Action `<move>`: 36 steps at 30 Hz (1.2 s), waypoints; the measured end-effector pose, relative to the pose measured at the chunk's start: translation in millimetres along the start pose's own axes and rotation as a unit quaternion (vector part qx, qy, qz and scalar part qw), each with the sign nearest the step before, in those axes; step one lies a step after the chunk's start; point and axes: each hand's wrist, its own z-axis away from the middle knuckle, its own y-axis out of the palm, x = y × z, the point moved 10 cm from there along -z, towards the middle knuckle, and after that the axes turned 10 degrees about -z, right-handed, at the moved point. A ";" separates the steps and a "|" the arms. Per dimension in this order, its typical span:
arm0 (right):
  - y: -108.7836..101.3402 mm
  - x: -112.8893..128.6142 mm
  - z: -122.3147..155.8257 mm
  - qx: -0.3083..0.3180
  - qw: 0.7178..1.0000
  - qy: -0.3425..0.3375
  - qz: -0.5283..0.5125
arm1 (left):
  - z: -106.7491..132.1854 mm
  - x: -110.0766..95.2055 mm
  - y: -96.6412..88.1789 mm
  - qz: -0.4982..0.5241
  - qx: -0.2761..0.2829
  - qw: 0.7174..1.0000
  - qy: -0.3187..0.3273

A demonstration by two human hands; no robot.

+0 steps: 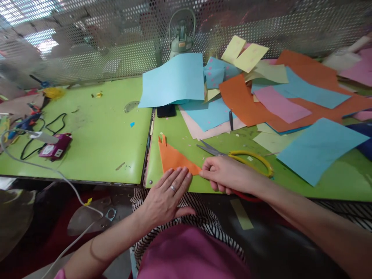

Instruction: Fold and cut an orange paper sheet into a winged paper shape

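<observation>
A folded piece of orange paper (176, 158), roughly triangular with two narrow strips sticking up at its far left corner, lies near the table's front edge. My left hand (171, 190) is flat on its near edge, fingers stretched out. At the paper's right corner, my right hand (219, 174) pinches the tip between thumb and fingers. Yellow-handled scissors (250, 157) lie just beyond my right hand, blades parted and partly hidden by it. Something red (247, 197) shows below that hand; its kind is hidden.
Sheets of blue paper (177, 79), orange paper (296, 110) and pink paper (281, 104) pile up at the back right. A black phone (166, 111) is partly under a blue sheet. At left is a purple power adapter (55, 147) with a white cable. Perforated metal mesh (116, 42) borders the back.
</observation>
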 end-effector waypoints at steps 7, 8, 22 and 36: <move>4.9 -6.5 1.6 0.037 0.998 0.054 0.024 | 0.7 -3.8 6.5 -0.125 0.025 0.992 0.011; 4.4 -6.6 1.3 0.035 0.997 0.056 0.027 | 1.6 -5.2 7.3 -0.135 0.028 0.990 0.019; 2.7 5.1 3.1 0.008 0.999 -0.045 -0.008 | 0.6 110.4 -31.3 0.158 -0.056 0.926 -0.340; -15.2 27.8 40.1 -0.016 0.966 -0.258 0.027 | -18.4 110.5 -7.4 0.664 -0.017 0.676 -0.319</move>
